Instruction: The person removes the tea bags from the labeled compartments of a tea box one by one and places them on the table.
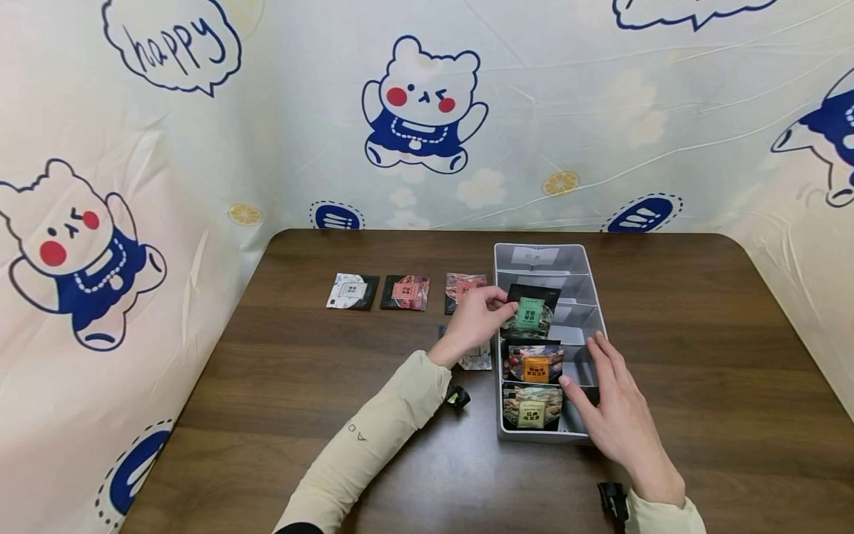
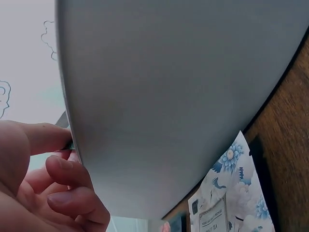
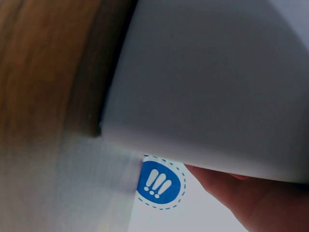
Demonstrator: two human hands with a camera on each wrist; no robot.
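Note:
A grey divided box [image 1: 596,297] stands on the table, with labels on its compartment walls. My left hand [image 1: 475,319] pinches a black tea bag packet with a green label [image 1: 530,313] between thumb and fingers, over a middle compartment at the box's left side. Nearer me, a packet with an orange label [image 1: 536,365] and one with a yellow-green label [image 1: 531,409] lie in the front compartments. My right hand [image 1: 623,411] rests at the box's right wall, its fingers extended along the rim. In the left wrist view the box's side hides most of the pinched packet.
Left of the box lie a white-and-black packet [image 1: 352,291], a red-and-black packet [image 1: 404,293] and another red one [image 1: 460,285]. A white floral packet [image 2: 236,188] lies against the box's left side, partly under my left arm. A printed curtain [image 1: 427,200] surrounds the table [image 1: 267,415].

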